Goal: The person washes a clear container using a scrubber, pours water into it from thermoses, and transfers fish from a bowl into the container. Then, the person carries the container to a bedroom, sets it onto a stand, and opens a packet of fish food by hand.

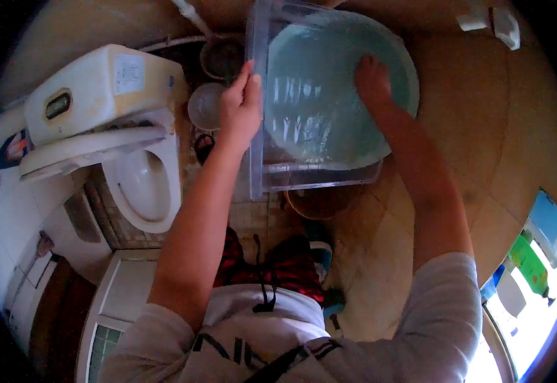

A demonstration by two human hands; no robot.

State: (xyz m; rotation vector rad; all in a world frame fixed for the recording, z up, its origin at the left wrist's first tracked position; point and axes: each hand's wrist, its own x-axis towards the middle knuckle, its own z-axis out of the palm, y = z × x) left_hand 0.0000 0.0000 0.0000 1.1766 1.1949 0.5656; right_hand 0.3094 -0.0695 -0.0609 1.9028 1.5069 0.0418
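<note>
Under the fingers of the left hand [241,110], rim of the clear bin [257,156]: grasped, bin tilted, overlapping the tub [412,80] just right of those fingers. Right hand [373,82] is over the tub, fingers curled; can't tell if they hold anything or touch the water [326,83]. Step looks like left steadying the bin, right working at the water. Next move calls for a secure rim grip and room around the right fingers.

Head-height view; forward, steeply down
</note>
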